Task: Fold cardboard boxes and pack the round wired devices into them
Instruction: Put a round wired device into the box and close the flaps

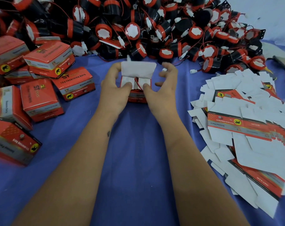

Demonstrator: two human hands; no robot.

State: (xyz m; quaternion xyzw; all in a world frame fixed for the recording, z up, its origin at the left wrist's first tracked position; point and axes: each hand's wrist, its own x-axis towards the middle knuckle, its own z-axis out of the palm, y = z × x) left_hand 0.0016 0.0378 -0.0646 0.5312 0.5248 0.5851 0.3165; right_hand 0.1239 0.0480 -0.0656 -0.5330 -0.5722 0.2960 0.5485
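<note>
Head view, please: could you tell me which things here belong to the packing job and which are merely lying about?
In the job:
- open box, held by left hand and right hand, thumbs pressing its inner flaps
- horn pile
- flat blanks
- packed boxes

Lying about:
- blue cloth
- brown card at the right edge

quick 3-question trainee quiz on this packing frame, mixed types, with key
1. True or false: the box in hand has its top flap tucked shut.
2. The flat box blanks lie on which side of the person? A left, B right, C behind the device pile.
3. Fill in: both thumbs press the two small white ___ flaps.

Key: 1 false; 2 B; 3 side.
</note>
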